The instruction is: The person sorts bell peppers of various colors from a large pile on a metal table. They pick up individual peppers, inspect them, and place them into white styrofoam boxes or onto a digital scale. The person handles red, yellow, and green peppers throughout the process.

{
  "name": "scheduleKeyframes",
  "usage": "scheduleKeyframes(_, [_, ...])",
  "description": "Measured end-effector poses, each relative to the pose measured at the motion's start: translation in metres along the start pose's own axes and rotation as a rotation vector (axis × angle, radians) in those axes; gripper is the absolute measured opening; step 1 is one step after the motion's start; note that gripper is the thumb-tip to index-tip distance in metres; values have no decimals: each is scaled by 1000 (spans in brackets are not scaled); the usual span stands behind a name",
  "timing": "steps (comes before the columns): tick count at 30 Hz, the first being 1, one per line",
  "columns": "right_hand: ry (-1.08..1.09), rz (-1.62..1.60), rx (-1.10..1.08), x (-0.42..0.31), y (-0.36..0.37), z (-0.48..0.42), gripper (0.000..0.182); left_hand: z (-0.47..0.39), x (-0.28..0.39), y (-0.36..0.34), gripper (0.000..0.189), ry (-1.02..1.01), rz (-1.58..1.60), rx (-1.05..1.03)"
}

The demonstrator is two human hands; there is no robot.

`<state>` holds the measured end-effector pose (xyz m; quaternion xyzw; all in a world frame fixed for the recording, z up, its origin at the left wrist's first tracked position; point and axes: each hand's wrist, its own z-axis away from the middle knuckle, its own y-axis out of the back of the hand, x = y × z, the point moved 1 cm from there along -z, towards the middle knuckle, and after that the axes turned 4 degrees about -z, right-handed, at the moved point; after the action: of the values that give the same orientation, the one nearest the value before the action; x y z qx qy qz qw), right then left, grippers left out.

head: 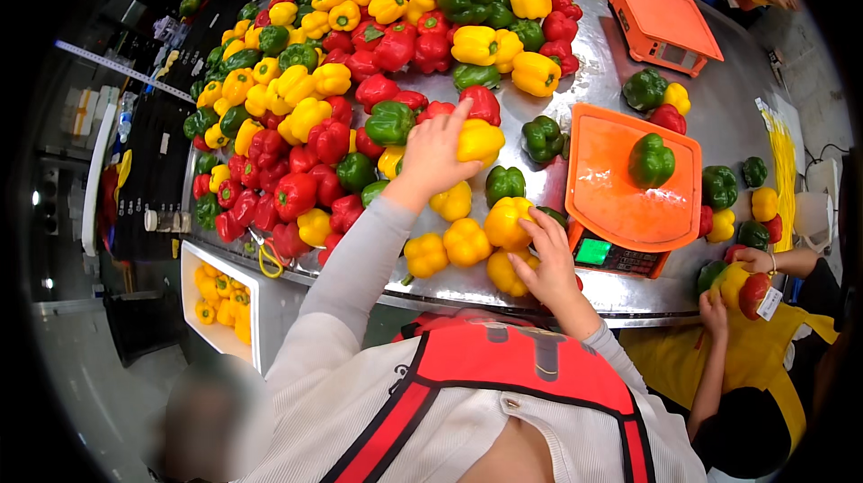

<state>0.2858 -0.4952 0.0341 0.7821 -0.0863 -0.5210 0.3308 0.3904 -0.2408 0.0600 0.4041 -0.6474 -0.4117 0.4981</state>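
My left hand [437,154] reaches forward over the metal table, thumb and index finger around a yellow bell pepper [483,139]. Just beyond its fingertips is a red bell pepper [484,105]. Nearer my body, my right hand [554,259] has its fingers spread, the upper fingertips against one yellow bell pepper [507,223] and the thumb on another yellow bell pepper [509,274] below it. More yellow peppers [466,242] lie to its left. A green pepper [506,185] sits between my hands. On the orange scale pan [600,207] to the right rests one green pepper [651,161].
A large heap of mixed peppers [398,45] covers the table's left and far parts. Another orange scale [664,18] stands at the back right. Yellow-handled scissors [270,259] lie by the near edge. A white foam box [270,301] holds yellow peppers. At right, a co-worker's hands [715,314] hold peppers.
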Motion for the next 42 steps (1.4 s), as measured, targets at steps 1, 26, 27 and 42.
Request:
scheduleKeyframes(1, [-34, -22, -16, 2, 3, 0, 59, -6, 2, -6, 103, -19, -85, -76])
scheduleKeyframes(26, [-85, -91, 35, 24, 0, 3, 49, -174, -201, 3, 117, 310, 67, 42])
scheduleKeyframes(27, [-88, -90, 25, 22, 2, 2, 49, -170, -195, 10, 114, 316, 259, 61])
scheduleKeyframes(42, [61, 11, 472, 12, 75, -51, 91, -50, 115, -5, 97, 100, 1608, -720])
